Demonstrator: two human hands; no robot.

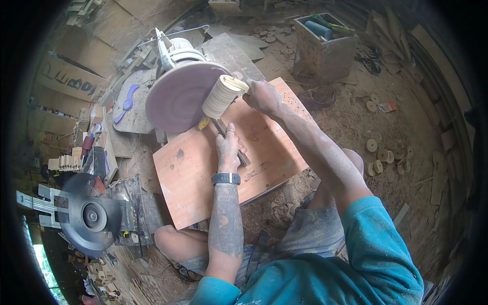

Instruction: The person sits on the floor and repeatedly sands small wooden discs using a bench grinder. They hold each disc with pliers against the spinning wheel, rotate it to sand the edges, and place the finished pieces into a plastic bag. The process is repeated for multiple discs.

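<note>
A stack of thin round wooden discs (219, 98) leans against, or very near, the face of a large disc sander (173, 101); I cannot tell whether they touch. My left hand (229, 148) is closed round a dark bar (244, 160) that runs up to the bottom of the stack. At the stack's upper end, my right hand (262, 96) grips a pale wooden strip (237, 84) lying across the top disc. Its fingertips are partly hidden. Beneath both hands lies a reddish plywood board (183, 193), and a small yellow piece (204, 123) shows beside the sander.
A circular saw blade machine (92, 216) stands at lower left. Left of the sander lies a purple curved piece (126, 103). A square bin (325, 53) holds a blue bottle at back right. Several wooden discs (382, 154) are scattered on the dusty floor at right.
</note>
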